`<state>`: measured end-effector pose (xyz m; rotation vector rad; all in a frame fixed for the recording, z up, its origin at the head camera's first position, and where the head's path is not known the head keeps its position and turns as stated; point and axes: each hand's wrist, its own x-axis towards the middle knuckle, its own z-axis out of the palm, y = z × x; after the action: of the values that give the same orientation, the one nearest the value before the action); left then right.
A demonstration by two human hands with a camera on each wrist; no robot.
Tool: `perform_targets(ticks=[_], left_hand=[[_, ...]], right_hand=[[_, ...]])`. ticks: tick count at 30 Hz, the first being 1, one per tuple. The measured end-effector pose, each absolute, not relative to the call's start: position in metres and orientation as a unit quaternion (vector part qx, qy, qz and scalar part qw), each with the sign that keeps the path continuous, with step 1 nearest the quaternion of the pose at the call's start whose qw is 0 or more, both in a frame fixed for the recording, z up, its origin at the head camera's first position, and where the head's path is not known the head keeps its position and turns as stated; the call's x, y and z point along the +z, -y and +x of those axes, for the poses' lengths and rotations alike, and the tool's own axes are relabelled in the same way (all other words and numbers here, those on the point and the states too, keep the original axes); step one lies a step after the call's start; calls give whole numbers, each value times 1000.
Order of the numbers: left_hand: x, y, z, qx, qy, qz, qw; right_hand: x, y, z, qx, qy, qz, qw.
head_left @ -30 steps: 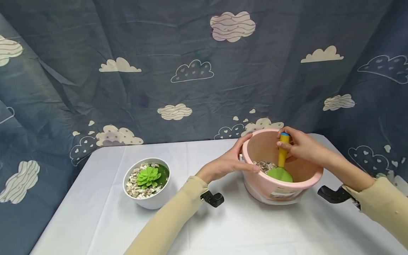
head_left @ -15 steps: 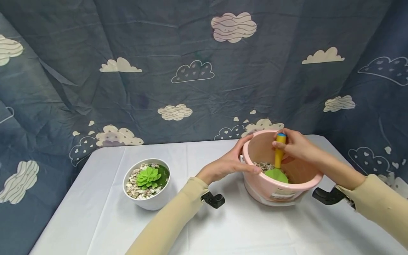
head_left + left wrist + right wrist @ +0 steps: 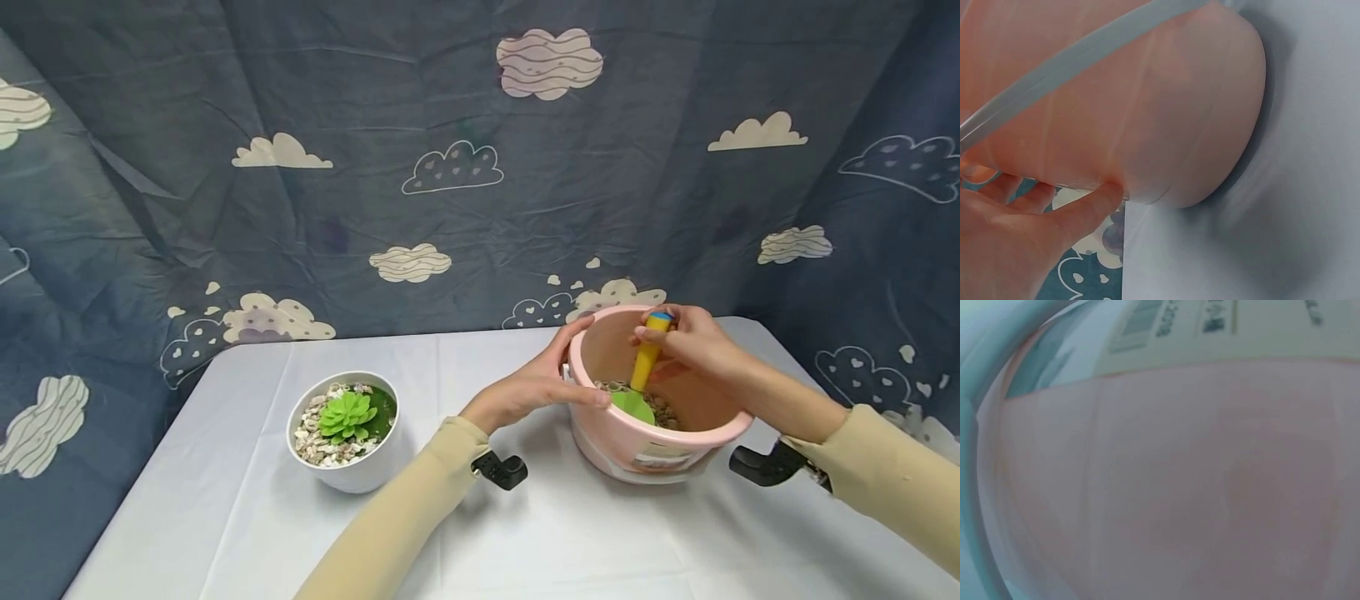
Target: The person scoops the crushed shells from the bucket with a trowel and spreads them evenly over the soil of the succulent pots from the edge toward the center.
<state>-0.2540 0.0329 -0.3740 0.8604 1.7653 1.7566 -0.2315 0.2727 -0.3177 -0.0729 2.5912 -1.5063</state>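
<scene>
A pink plastic bucket [image 3: 600, 433] with a pale handle stands on the table's right side. My left hand [image 3: 528, 387] holds its left side, thumb along the front rim and fingers spread round the outer wall. In the left wrist view, fingertips of the left hand [image 3: 1019, 228] press that wall. My right hand [image 3: 693, 337], over the bucket, grips a toy shovel's yellow handle [image 3: 647, 358], which has a blue end. Its green blade [image 3: 632, 407] reaches down among small stones [image 3: 663, 412] inside. The right wrist view shows only the labelled bucket wall [image 3: 1166, 481], blurred.
A white pot [image 3: 367, 475] with pale stones and a green succulent [image 3: 347, 417] stands on the left of the white-covered table [image 3: 247, 533]. Behind it hangs a dark cloth [image 3: 300, 217] with cloud prints. Each wrist wears a black camera mount [image 3: 501, 469].
My right hand has moved left within the bucket, bringing the shovel blade toward the left front wall and tilting the handle. More stones show right of the blade. The left hand stays at the rim.
</scene>
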Motion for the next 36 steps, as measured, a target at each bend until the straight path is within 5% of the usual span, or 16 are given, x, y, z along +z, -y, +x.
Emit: perform_targets(ticks=[27,36], left_hand=[[-372,-32,-255,646,-648,318,247],[-372,-34,-254,648,-647,315,248]], right_hand=[[-297,-308,-210,-590,-805,55,27],[-301,-331,-189,-708,-706,18,25]])
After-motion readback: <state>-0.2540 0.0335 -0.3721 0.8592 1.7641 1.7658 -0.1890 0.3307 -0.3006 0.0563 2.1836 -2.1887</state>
